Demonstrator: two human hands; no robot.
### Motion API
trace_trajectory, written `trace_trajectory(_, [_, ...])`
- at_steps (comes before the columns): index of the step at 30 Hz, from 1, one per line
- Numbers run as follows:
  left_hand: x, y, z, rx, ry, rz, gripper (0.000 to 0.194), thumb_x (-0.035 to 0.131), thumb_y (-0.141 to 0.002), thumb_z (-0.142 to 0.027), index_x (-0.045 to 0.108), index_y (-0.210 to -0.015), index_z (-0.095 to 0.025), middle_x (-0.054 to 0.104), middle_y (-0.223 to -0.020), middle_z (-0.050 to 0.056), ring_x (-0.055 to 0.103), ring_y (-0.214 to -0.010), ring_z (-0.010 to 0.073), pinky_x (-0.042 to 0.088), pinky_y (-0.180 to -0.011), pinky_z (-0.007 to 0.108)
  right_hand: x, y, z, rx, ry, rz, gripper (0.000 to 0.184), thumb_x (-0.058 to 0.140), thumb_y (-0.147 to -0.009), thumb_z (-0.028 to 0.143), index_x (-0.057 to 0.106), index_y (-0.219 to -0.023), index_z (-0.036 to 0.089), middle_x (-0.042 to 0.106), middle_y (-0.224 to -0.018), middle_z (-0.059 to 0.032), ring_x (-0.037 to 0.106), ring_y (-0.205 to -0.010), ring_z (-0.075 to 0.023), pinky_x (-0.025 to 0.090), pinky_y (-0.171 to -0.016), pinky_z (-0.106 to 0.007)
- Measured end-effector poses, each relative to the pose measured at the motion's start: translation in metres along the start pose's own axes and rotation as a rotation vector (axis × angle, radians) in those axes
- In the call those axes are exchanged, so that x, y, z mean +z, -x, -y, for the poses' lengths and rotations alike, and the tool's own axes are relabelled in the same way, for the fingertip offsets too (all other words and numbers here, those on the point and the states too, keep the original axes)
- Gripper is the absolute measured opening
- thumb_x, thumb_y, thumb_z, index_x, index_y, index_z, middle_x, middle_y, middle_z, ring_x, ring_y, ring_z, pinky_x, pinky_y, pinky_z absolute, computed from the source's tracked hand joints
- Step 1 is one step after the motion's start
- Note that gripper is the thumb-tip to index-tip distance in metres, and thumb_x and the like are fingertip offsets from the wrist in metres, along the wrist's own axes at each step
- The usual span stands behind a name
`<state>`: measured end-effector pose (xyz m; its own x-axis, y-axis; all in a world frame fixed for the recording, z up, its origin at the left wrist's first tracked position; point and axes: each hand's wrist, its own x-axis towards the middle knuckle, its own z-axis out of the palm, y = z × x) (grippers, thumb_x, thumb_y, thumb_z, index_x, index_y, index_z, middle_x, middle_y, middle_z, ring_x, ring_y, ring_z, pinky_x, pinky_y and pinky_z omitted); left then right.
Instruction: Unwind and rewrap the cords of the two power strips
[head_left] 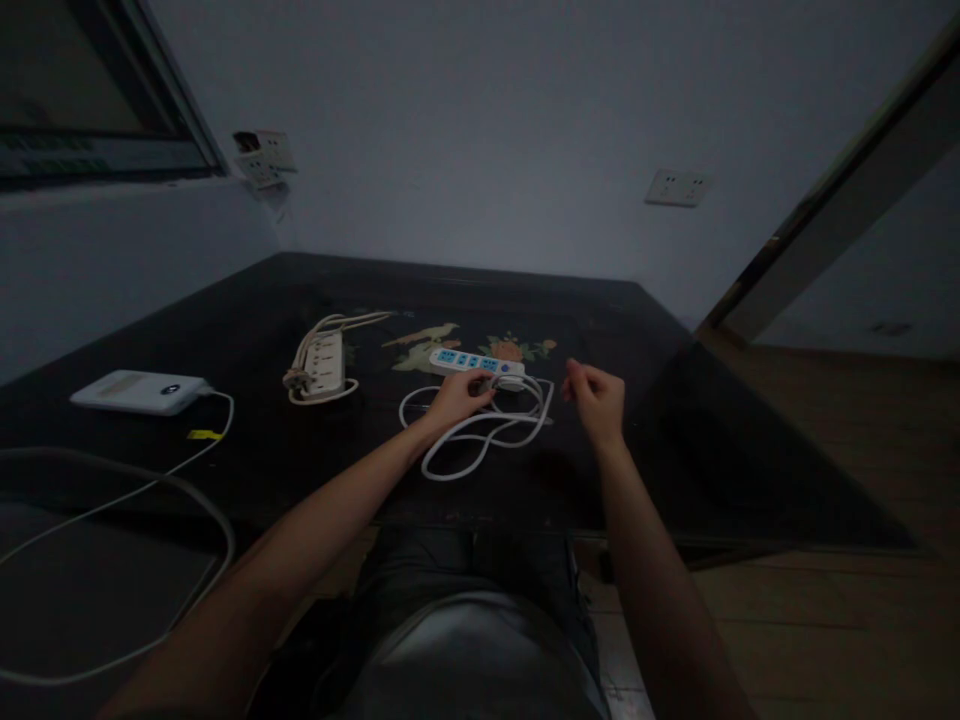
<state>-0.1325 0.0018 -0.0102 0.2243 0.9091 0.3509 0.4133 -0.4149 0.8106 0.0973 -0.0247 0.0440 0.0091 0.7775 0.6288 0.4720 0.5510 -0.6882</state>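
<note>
Left hand (457, 400) touches the looped white cable (448, 479) beside a long white-and-blue power strip (476, 362), grip unclear to me; right hand (600, 402) curls together.

White strip (478, 363), blue sockets (447, 357); white cord (450, 478); cream strip (327, 364), beige cord (349, 321); black worktop (720, 450), orange-and-green floral print (507, 350); yellow tag (202, 435).

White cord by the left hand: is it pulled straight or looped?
Looped. The white cord curves back on itself in several bends on the dark table, beside the left hand.
</note>
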Motion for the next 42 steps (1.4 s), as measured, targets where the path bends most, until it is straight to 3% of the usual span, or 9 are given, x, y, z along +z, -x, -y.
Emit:
trace_trajectory(2, [-0.001,0.001,-0.002,0.019,-0.035,-0.014,0.031,0.061,-0.077,-0.026,0.066,-0.104,-0.012,0.070,-0.091,0.008,0.063,-0.080,0.0181,0.049,-0.075,0.031,-0.004,-0.002,-0.001,0.083,-0.050,-0.129,0.052,0.045,-0.088,0.053,0.051,-0.049,0.019,0.047,-0.043,0.0014,0.046,-0.044,-0.0114,0.034,-0.050,-0.024])
trace_trajectory(4, [-0.002,0.002,-0.003,0.026,-0.055,-0.024,0.031,0.061,-0.077,-0.026,0.066,-0.105,-0.013,0.070,-0.090,0.007,0.063,-0.078,0.0177,0.049,-0.074,0.030,-0.006,-0.003,-0.002,0.118,-0.077,-0.180,0.052,0.046,-0.087,0.054,0.051,-0.048,0.019,0.046,-0.042,0.0019,0.045,-0.043,-0.0109,0.033,-0.048,-0.024])
trace_trajectory(10, [-0.005,0.000,-0.004,0.040,-0.025,-0.043,0.031,0.062,-0.078,-0.026,0.065,-0.106,-0.014,0.069,-0.091,0.007,0.063,-0.081,0.0186,0.051,-0.076,0.031,-0.001,-0.003,-0.004,0.098,-0.054,-0.001,0.050,0.048,-0.087,0.052,0.056,-0.052,0.018,0.049,-0.045,0.0015,0.046,-0.045,-0.0108,0.033,-0.049,-0.024])
trace_trajectory(16, [-0.008,0.001,-0.015,0.070,0.003,-0.065,0.028,0.063,-0.078,-0.023,0.066,-0.104,-0.016,0.069,-0.101,0.007,0.064,-0.092,0.0198,0.051,-0.085,0.034,0.003,-0.002,-0.005,0.057,-0.074,0.081,0.045,0.050,-0.086,0.049,0.061,-0.057,0.017,0.052,-0.049,0.0010,0.049,-0.049,-0.0116,0.035,-0.052,-0.024])
trace_trajectory(22, [-0.007,0.003,-0.022,0.097,-0.006,-0.089,0.027,0.061,-0.079,-0.020,0.065,-0.105,-0.016,0.068,-0.104,0.007,0.063,-0.095,0.0193,0.051,-0.087,0.035,0.011,0.000,-0.002,-0.140,-0.055,0.182,0.028,0.056,-0.086,0.037,0.067,-0.070,0.017,0.062,-0.067,-0.0027,0.056,-0.063,-0.0143,0.040,-0.059,-0.026])
trace_trajectory(31, [-0.007,0.003,-0.017,0.144,-0.076,-0.095,0.027,0.062,-0.079,-0.022,0.065,-0.105,-0.018,0.068,-0.105,0.007,0.063,-0.097,0.0204,0.051,-0.085,0.034,0.012,0.000,-0.006,-0.150,-0.010,0.163,0.020,0.057,-0.085,0.032,0.069,-0.076,0.019,0.064,-0.071,-0.0029,0.058,-0.067,-0.0156,0.042,-0.061,-0.027])
trace_trajectory(38, [-0.006,0.004,-0.017,0.125,-0.139,-0.120,0.025,0.060,-0.081,-0.024,0.066,-0.105,-0.016,0.069,-0.102,0.009,0.063,-0.093,0.0209,0.051,-0.081,0.034,0.026,0.010,-0.004,-0.221,0.374,0.312,0.024,0.057,-0.088,0.031,0.068,-0.107,0.022,0.064,-0.089,-0.0062,0.059,-0.079,-0.0183,0.044,-0.066,-0.028])
trace_trajectory(42, [-0.004,0.007,-0.022,0.164,-0.196,-0.122,0.025,0.057,-0.082,-0.021,0.066,-0.105,-0.015,0.070,-0.102,0.009,0.064,-0.094,0.0213,0.049,-0.083,0.034,0.035,0.016,0.004,-0.251,0.570,0.291,0.025,0.061,-0.084,0.036,0.068,-0.104,0.023,0.062,-0.095,-0.0082,0.058,-0.089,-0.0217,0.043,-0.065,-0.028])
